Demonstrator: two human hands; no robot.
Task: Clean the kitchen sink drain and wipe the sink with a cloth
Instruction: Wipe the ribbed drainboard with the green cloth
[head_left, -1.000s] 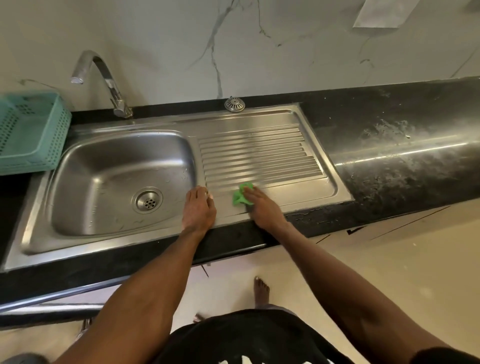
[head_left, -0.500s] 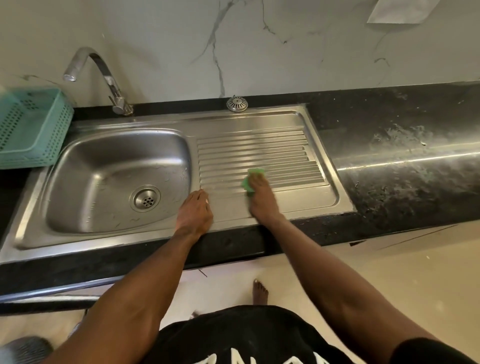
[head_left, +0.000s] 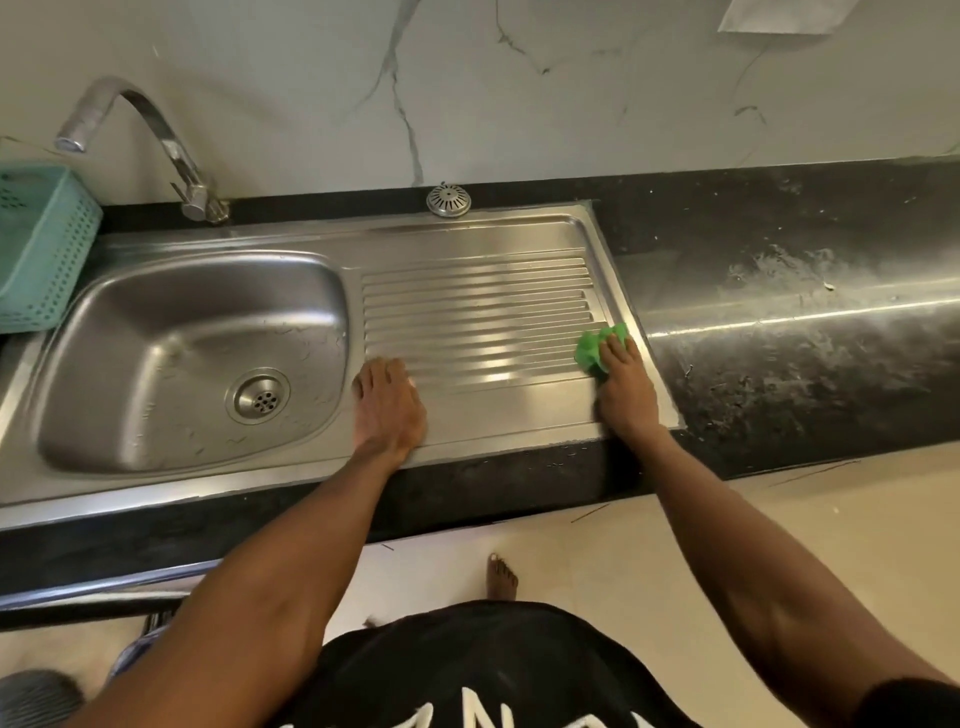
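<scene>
One black bench (head_left: 779, 322), one steel sink (head_left: 197, 364) w/ drainboard at 3 o'clock of basin. One teal basket (head_left: 47, 249) at 9. One faucet (head_left: 171, 150), one strainer cap (head_left: 448, 199) at 12. Left hand (head_left: 387, 402) flat, fingers together, on sink rim; right hand (head_left: 626, 387) presses one green cloth (head_left: 592, 348) at drainboard's 3 o'clock edge.

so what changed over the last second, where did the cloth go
The right hand slid the green cloth rightward across the ribbed drainboard, from beside the left hand to the drainboard's right edge, pressing it flat throughout. Nothing was picked up or let go. The left hand stayed braced between the basin and the ribs; the loose strainer at the back and the teal basket did not move.
</scene>
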